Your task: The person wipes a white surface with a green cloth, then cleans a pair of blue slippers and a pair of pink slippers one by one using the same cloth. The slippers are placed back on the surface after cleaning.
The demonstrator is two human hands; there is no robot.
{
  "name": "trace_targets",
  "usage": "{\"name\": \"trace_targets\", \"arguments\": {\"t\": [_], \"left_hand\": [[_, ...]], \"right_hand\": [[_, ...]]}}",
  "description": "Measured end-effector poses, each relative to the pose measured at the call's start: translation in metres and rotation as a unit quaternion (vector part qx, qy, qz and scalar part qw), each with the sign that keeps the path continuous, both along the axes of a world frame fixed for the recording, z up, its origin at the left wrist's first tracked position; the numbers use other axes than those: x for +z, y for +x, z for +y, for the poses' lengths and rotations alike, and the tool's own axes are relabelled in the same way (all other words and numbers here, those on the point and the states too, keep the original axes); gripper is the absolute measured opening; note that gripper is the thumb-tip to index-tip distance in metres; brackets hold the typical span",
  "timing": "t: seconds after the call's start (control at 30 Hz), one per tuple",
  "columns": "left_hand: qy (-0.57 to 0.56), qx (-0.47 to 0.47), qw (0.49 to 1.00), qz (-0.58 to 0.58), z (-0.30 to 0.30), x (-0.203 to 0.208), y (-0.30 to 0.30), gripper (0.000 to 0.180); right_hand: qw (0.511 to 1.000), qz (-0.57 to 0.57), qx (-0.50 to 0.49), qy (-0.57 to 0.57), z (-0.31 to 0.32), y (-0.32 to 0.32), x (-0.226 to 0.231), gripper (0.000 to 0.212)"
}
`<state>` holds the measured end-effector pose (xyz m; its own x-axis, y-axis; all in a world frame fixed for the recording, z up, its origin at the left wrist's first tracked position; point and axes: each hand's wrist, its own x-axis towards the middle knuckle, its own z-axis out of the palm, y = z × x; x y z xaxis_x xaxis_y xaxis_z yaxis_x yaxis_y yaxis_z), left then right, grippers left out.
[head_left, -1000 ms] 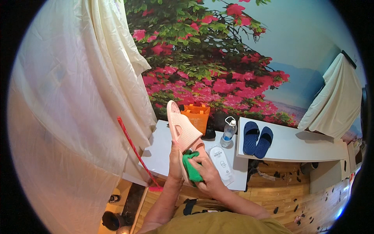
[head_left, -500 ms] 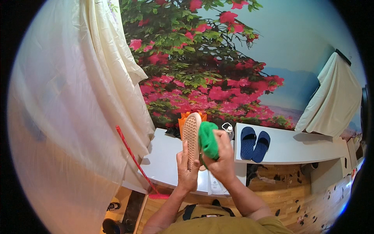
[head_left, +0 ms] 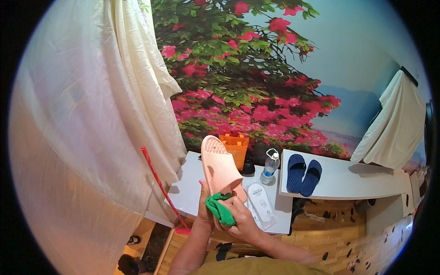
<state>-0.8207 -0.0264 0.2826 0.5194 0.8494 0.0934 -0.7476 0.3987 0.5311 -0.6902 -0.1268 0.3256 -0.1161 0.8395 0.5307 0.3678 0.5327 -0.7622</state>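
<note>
Two hands [head_left: 224, 215], one pink slipper [head_left: 221, 167], one green cloth [head_left: 220, 209].

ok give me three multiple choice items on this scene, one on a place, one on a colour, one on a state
1. Where does the pair of dark blue slippers lie?
A. on the white shelf at the right
B. on the wooden floor
C. inside the orange bag

2. What colour is the cloth in the right hand?
A. yellow
B. green
C. white

3. How is the pink slipper held?
A. lying flat on the table
B. hanging from the curtain
C. raised, gripped by the left hand

Answers:
1. A, both slippers rest side by side on the white shelf.
2. B, the cloth bunched against the slipper is bright green.
3. C, the left hand's fingers wrap the slipper's near end, with the rest of it reaching up and away.
</note>
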Motion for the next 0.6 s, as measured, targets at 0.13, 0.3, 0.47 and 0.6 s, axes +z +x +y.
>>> {"name": "trace_targets", "arguments": {"t": [0.13, 0.3, 0.47, 0.6], "left_hand": [[-0.046, -0.001, 0.999, -0.01, 0.013, -0.013, -0.006, 0.088], [0.014, 0.019, 1.0, 0.01, 0.022, 0.006, -0.016, 0.094], [0.004, 0.059, 0.998, -0.008, 0.03, -0.013, -0.032, 0.083], [-0.041, 0.063, 0.997, -0.033, 0.026, -0.032, -0.03, 0.065]], "right_hand": [[0.995, 0.013, 0.064, -0.08, -0.002, 0.011, -0.007, 0.059], [0.941, 0.167, 0.046, -0.291, -0.004, 0.045, -0.053, 0.052], [0.855, 0.418, -0.087, -0.295, 0.006, 0.072, -0.045, 0.038], [0.928, 0.283, -0.111, -0.217, 0.017, 0.059, -0.031, 0.056]]}}
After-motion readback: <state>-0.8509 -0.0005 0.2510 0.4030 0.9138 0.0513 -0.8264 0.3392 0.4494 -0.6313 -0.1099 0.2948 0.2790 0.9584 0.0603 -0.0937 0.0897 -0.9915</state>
